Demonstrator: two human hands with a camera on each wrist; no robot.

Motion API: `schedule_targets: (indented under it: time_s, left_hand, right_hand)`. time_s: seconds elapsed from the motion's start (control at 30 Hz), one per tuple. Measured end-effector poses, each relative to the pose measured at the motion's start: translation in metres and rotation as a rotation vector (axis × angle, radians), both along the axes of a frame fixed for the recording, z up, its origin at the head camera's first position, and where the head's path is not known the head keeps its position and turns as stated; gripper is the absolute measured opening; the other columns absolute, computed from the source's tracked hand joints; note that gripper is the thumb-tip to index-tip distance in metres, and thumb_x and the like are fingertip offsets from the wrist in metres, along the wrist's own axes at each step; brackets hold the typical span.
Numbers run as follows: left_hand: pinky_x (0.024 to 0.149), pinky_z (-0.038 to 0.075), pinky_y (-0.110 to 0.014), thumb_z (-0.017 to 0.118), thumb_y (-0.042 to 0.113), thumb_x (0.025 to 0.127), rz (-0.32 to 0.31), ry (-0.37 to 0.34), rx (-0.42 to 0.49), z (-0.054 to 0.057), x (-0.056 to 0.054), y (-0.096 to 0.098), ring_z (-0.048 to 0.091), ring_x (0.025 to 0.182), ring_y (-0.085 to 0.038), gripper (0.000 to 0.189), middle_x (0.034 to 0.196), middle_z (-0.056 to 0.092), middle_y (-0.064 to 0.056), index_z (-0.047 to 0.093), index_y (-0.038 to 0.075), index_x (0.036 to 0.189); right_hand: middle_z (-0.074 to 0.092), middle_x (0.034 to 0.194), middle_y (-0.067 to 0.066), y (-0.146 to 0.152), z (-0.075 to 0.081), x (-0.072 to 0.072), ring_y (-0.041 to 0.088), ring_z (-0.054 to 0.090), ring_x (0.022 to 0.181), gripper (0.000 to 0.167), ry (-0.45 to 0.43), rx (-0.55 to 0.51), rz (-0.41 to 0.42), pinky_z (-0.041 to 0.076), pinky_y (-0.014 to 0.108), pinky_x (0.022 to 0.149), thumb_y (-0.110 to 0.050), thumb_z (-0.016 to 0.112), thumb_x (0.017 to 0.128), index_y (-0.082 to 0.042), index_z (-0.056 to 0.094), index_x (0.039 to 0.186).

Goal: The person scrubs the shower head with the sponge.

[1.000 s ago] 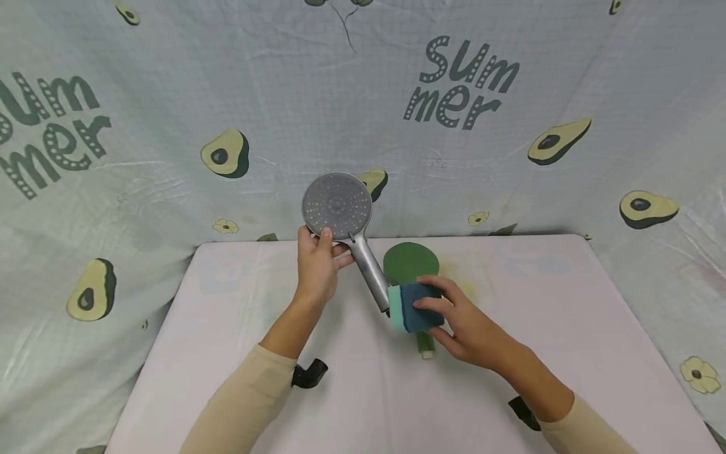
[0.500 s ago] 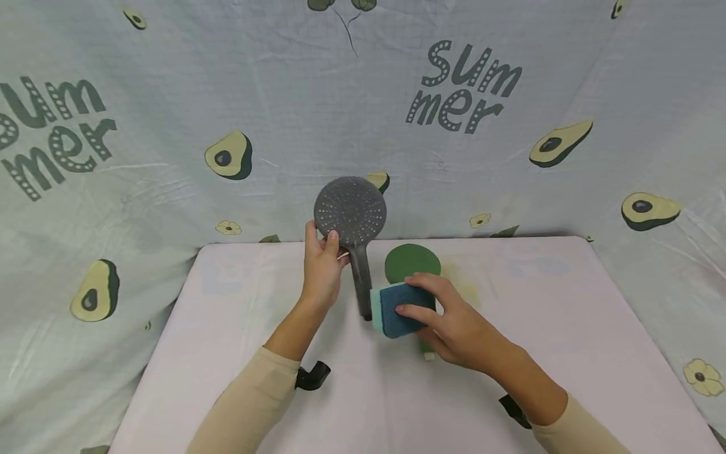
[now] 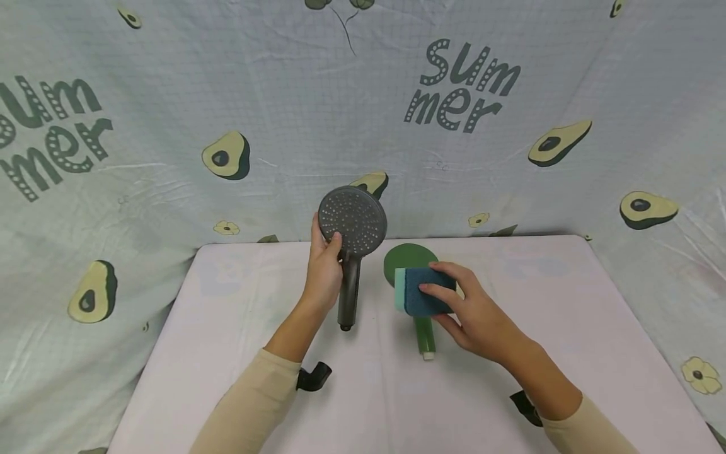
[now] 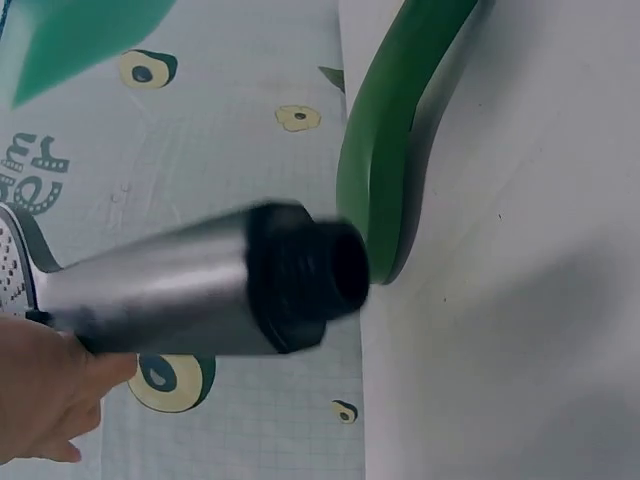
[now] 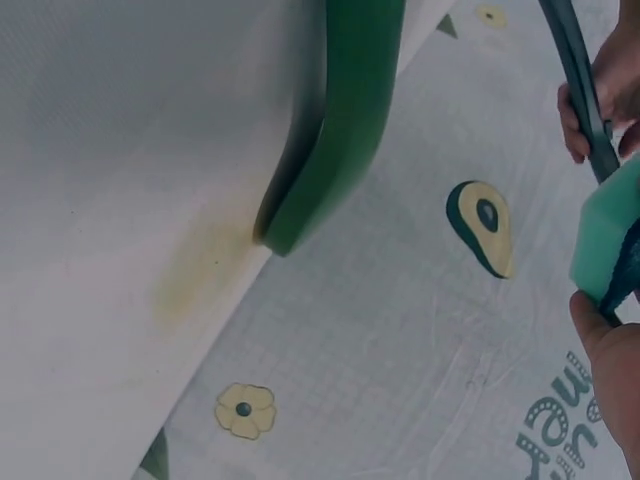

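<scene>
A grey shower head (image 3: 353, 217) is held up over the table in my left hand (image 3: 324, 274), thumb on its perforated face and the other fingers mostly hidden behind. Its handle points down, and the dark threaded end faces the left wrist camera. My right hand (image 3: 476, 315) pinches a sponge (image 3: 425, 292) with a dark blue scouring side and a mint foam side. The sponge (image 5: 605, 230) is apart from the shower head, to its right. Beneath the sponge, a green shower head (image 3: 409, 255) lies on the table, its neck covered from the head view.
The table (image 3: 454, 403) has a pale pink cover with a yellowish stain near the green shower head. A cloth (image 3: 317, 94) with avocado prints hangs behind it. Black straps (image 3: 315, 377) show by both forearms.
The grey shower head has turned from tilted to nearly upright, its handle swinging left. The sponge, which was by the handle's end, has moved left, then back right and up, away from it.
</scene>
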State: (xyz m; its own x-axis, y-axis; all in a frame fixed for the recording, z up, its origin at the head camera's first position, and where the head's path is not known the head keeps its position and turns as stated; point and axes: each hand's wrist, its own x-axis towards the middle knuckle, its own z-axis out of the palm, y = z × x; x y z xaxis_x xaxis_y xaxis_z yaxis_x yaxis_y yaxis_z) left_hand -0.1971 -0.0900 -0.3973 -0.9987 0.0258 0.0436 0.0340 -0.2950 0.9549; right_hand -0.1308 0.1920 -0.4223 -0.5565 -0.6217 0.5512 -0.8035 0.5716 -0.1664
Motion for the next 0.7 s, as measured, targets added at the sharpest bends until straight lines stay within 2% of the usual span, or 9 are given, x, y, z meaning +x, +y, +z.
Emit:
schedule_targets:
  time_s: [0.13, 0.23, 0.3, 0.37, 0.47, 0.57, 0.7]
  left_hand:
    - [0.111, 0.047, -0.041, 0.055, 0.020, 0.104, -0.017, -0.009, -0.067, 0.0031, 0.0026, 0.0021, 0.050, 0.135, -0.034, 0.093, 0.171, 0.012, -0.011, -0.016, 0.022, 0.164]
    - [0.098, 0.053, -0.034, 0.071, 0.017, 0.094, -0.015, -0.033, -0.141, 0.0049, 0.0033, 0.0022, 0.050, 0.130, -0.031, 0.112, 0.171, 0.009, -0.011, -0.016, 0.024, 0.164]
    - [0.093, 0.054, -0.031, 0.076, 0.014, 0.092, -0.018, -0.054, -0.145, 0.0051, 0.0027, 0.0018, 0.053, 0.122, -0.025, 0.116, 0.167, 0.018, -0.016, -0.013, 0.024, 0.165]
    - [0.088, 0.055, -0.029, 0.074, 0.012, 0.093, -0.025, -0.074, -0.147, 0.0046, 0.0020, 0.0013, 0.057, 0.110, -0.018, 0.111, 0.159, 0.029, -0.021, -0.009, 0.022, 0.166]
    - [0.083, 0.054, -0.027, 0.060, 0.010, 0.099, -0.046, -0.098, -0.103, 0.0025, 0.0011, 0.0014, 0.062, 0.086, -0.016, 0.087, 0.140, 0.042, -0.022, 0.005, 0.016, 0.166]
    - [0.086, 0.054, -0.028, 0.045, 0.014, 0.101, -0.079, -0.137, -0.041, 0.0004, 0.0013, 0.0019, 0.065, 0.094, -0.016, 0.072, 0.141, 0.039, -0.020, 0.010, 0.012, 0.164]
    - [0.104, 0.053, -0.043, 0.033, 0.024, 0.104, -0.131, -0.182, 0.024, -0.0024, 0.0034, 0.0015, 0.064, 0.117, -0.033, 0.070, 0.156, 0.030, -0.022, 0.001, 0.011, 0.165]
  right_hand:
    - [0.043, 0.152, 0.023, 0.0013, 0.0010, -0.0027, 0.036, 0.044, 0.138, 0.044, 0.018, -0.023, -0.004, 0.039, 0.022, 0.113, -0.040, 0.042, 0.110, -0.011, 0.057, 0.140]
    - [0.043, 0.152, 0.024, 0.0018, 0.0014, -0.0043, 0.037, 0.045, 0.137, 0.044, 0.027, -0.037, 0.002, 0.040, 0.022, 0.110, -0.040, 0.044, 0.110, -0.010, 0.057, 0.139]
    - [0.043, 0.152, 0.024, 0.0018, 0.0019, -0.0047, 0.037, 0.045, 0.137, 0.044, 0.024, -0.037, 0.005, 0.041, 0.023, 0.108, -0.040, 0.044, 0.110, -0.010, 0.057, 0.140]
    - [0.043, 0.153, 0.024, 0.0019, 0.0022, -0.0048, 0.037, 0.044, 0.137, 0.045, 0.020, -0.032, 0.004, 0.044, 0.026, 0.104, -0.040, 0.044, 0.110, -0.010, 0.057, 0.140]
    - [0.042, 0.153, 0.023, 0.0016, 0.0028, -0.0045, 0.036, 0.044, 0.138, 0.045, 0.009, -0.020, -0.003, 0.048, 0.032, 0.098, -0.041, 0.043, 0.110, -0.010, 0.057, 0.141]
    - [0.041, 0.155, 0.022, 0.0008, 0.0033, -0.0039, 0.035, 0.043, 0.139, 0.046, -0.013, -0.005, -0.012, 0.051, 0.038, 0.097, -0.042, 0.042, 0.110, -0.012, 0.056, 0.142]
    - [0.040, 0.156, 0.020, 0.0001, 0.0033, -0.0028, 0.034, 0.042, 0.140, 0.047, -0.035, 0.008, -0.020, 0.054, 0.042, 0.098, -0.043, 0.041, 0.109, -0.014, 0.055, 0.143]
